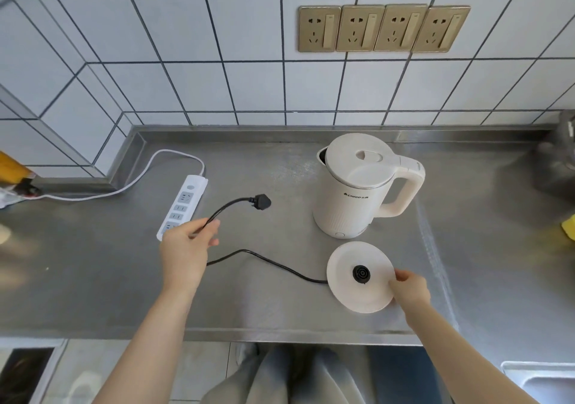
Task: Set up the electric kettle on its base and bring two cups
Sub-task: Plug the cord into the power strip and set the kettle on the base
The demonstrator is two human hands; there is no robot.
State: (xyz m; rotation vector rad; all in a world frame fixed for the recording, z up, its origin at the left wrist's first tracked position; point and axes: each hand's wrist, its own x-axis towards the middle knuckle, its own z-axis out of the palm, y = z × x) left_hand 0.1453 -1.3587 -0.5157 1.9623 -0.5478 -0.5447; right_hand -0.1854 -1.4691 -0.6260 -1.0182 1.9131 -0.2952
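Note:
A cream electric kettle (pixel 354 186) stands upright on the steel counter, its handle pointing right. Its round white base (pixel 345 291) lies flat just in front of it, black connector facing up. My right hand (pixel 409 288) grips the base's right edge. A black power cord (pixel 270 262) runs left from the base. My left hand (pixel 186 248) pinches that cord a short way behind the black plug (pixel 260 202), which hangs in the air to the right of a white power strip (pixel 183 204). No cups are in view.
The steel counter (pixel 93 279) meets a tiled wall with a row of brass wall sockets (pixel 384 28). The strip's white cable (pixel 130 183) trails left. A yellow item (pixel 568 229) sits at the right edge and a sink corner (pixel 541 378) at bottom right.

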